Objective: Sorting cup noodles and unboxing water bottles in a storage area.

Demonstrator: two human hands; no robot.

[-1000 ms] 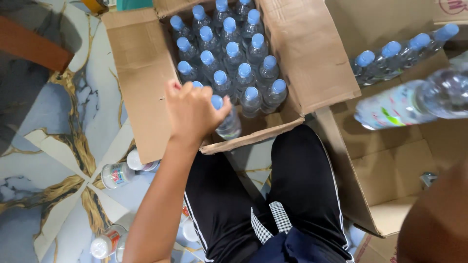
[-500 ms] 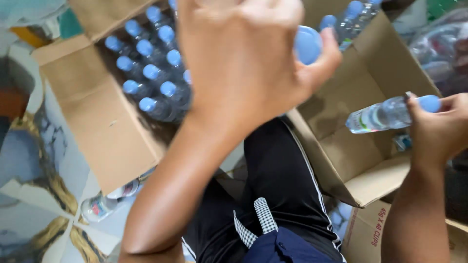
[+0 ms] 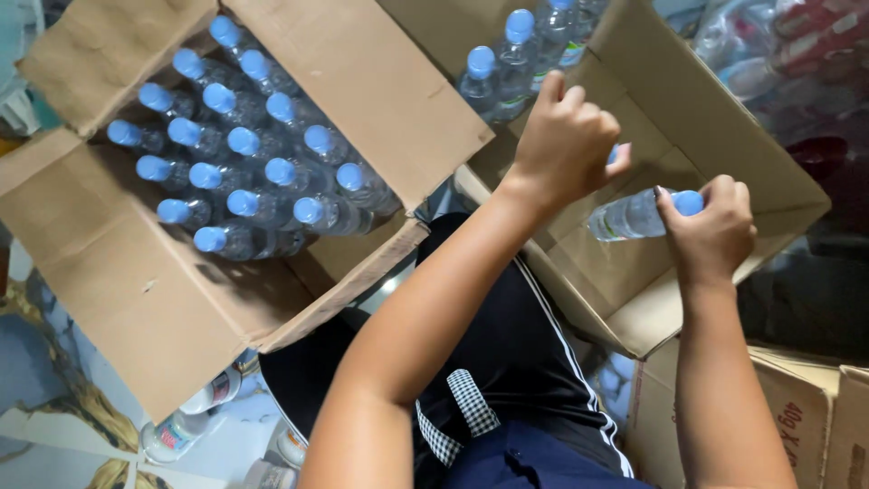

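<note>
head view, right hand (image 3: pixel 711 231): fingers clenched around the capped end of a clear plastic water bottle with a blue cap (image 3: pixel 634 215).
head view, bottle axis: near horizontal, cap toward the right hand, base pointing left.
head view, bottle position: over the right open brown cardboard box (image 3: pixel 724 136).
head view, left hand (image 3: pixel 563 145): curled shut just above the bottle's base; a bit of blue shows at the fingers, contents cannot be told.
head view, left brown cardboard box (image 3: pixel 109 263): upright blue-capped bottles (image 3: pixel 244 172) in rows, well apart from both hands.
</note>
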